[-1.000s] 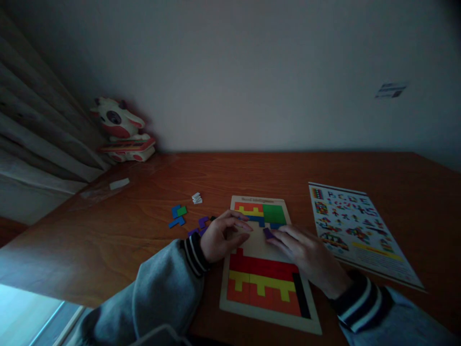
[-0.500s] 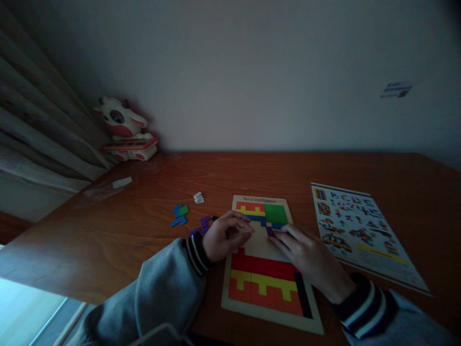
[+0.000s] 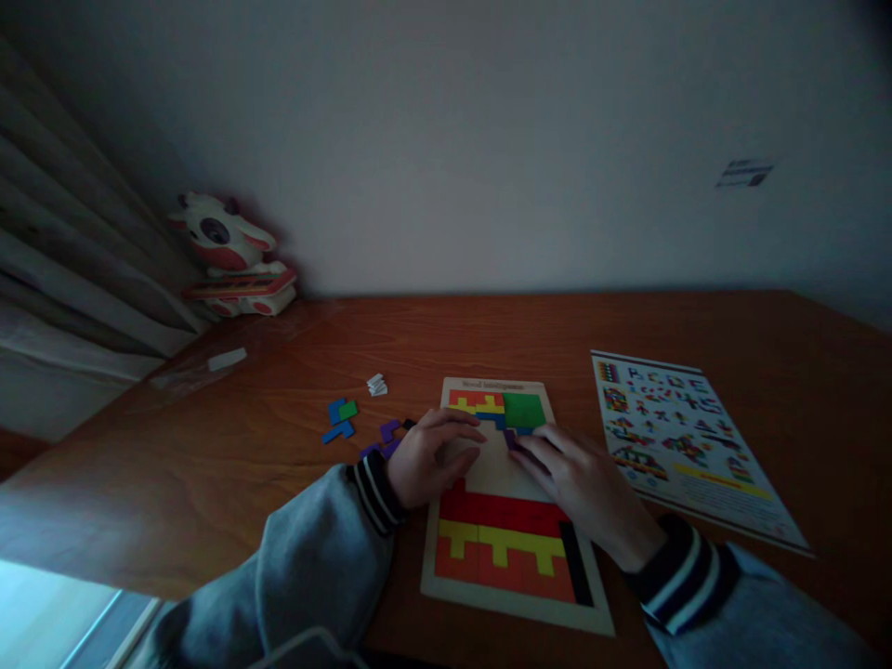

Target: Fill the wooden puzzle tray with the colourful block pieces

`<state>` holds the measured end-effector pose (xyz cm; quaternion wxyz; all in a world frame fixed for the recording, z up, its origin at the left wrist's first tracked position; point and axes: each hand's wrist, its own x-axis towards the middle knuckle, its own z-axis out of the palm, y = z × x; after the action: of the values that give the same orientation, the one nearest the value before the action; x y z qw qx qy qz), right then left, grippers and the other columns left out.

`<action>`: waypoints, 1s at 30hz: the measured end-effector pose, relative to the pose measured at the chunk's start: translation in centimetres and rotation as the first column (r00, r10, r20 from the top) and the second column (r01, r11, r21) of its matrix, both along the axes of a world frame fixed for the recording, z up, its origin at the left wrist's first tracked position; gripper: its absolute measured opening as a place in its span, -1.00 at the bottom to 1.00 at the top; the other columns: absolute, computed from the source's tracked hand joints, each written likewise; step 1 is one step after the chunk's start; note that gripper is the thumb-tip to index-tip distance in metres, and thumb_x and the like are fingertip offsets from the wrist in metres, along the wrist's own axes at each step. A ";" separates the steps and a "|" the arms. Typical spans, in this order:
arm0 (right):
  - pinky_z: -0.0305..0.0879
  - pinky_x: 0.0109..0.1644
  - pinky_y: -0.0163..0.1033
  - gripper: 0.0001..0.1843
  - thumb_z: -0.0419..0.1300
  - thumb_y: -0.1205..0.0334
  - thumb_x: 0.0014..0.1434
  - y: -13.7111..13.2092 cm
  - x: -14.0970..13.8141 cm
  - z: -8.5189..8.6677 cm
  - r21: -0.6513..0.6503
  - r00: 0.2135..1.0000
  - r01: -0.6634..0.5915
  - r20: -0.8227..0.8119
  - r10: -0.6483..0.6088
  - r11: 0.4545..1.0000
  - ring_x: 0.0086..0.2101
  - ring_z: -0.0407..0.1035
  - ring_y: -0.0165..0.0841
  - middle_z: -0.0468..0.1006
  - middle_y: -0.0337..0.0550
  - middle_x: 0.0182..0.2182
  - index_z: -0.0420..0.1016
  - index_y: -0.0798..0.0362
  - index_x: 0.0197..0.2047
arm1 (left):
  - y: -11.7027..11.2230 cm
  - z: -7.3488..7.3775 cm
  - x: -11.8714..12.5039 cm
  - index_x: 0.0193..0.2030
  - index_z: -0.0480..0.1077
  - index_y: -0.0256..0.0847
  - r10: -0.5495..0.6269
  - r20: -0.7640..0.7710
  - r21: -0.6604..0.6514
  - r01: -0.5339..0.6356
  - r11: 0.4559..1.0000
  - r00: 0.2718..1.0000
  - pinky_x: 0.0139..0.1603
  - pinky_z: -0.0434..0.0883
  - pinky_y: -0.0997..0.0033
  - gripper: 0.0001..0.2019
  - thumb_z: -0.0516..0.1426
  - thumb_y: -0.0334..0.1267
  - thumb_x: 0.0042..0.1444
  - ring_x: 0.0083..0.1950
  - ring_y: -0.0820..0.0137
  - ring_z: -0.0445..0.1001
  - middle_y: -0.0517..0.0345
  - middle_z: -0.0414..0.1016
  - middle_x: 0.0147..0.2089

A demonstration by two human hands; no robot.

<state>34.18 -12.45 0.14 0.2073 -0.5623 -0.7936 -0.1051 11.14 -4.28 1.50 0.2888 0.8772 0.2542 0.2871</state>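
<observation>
A wooden puzzle board (image 3: 517, 613) lies before me, partly filled with coloured pieces and bare in its middle. My right hand (image 3: 582, 478) pinches a purple puzzle piece (image 3: 510, 439) between thumb and fingers, against the blue piece (image 3: 491, 421) in the board's upper part. My left hand (image 3: 432, 457) rests over the board's left edge, thumb and fingers apart and nothing between them. Red (image 3: 502, 511), yellow and orange pieces fill the lower part, with a black strip (image 3: 575, 564) at the right. A green square (image 3: 524, 410) sits at the upper right.
Left of the board lie loose purple pieces (image 3: 388, 431), blue pieces (image 3: 338, 432), a green piece (image 3: 348, 409) and small white pieces (image 3: 377, 385). A printed pattern sheet (image 3: 689, 446) lies at the right. A toy cow keyboard (image 3: 241, 279) stands at the back left.
My right hand has brought the purple piece slightly up against the blue pieces. The left hand holds nearly the same pose. The whole view has shifted slightly.
</observation>
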 end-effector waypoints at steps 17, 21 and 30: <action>0.36 -0.15 -0.14 -0.83 0.14 0.30 0.30 -0.4 0.5 -0.1 0.075 0.997 -0.077 -0.004 0.078 0.994 -0.26 0.41 -0.28 0.55 -0.10 -0.29 0.57 0.07 -0.27 | 0.5 -1.0 1.9 0.16 0.39 -0.20 -0.113 -0.318 0.415 0.245 0.877 0.941 0.26 0.30 0.07 -0.64 -0.01 -0.10 0.35 0.22 0.20 0.39 0.02 0.45 0.21; 0.34 -0.14 -0.15 -0.83 0.15 0.30 0.30 -0.4 0.5 -0.1 0.076 0.997 -0.076 -0.004 0.077 0.994 -0.27 0.41 -0.29 0.54 -0.11 -0.30 0.57 0.07 -0.27 | 0.4 -1.4 1.8 0.13 0.41 -0.21 -0.129 -0.278 0.419 0.241 0.875 0.952 0.22 0.35 0.13 -0.65 0.01 -0.12 0.34 0.19 0.22 0.42 -0.01 0.46 0.19; 0.31 -0.15 -0.17 -0.81 0.11 0.29 0.33 -0.1 0.3 -0.2 0.072 0.999 -0.034 -0.003 0.034 0.997 -0.28 0.41 -0.30 0.53 -0.12 -0.31 0.58 0.04 -0.18 | 0.3 -1.6 1.7 0.15 0.39 -0.24 -0.123 -0.295 0.420 0.244 0.874 0.948 0.20 0.37 0.06 -0.61 0.03 -0.08 0.32 0.21 0.14 0.39 -0.07 0.43 0.22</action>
<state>34.52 -12.59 -0.08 0.2309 -0.5411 -0.7983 -0.1290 12.83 -4.00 -0.05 0.0679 0.9702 0.1312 0.1920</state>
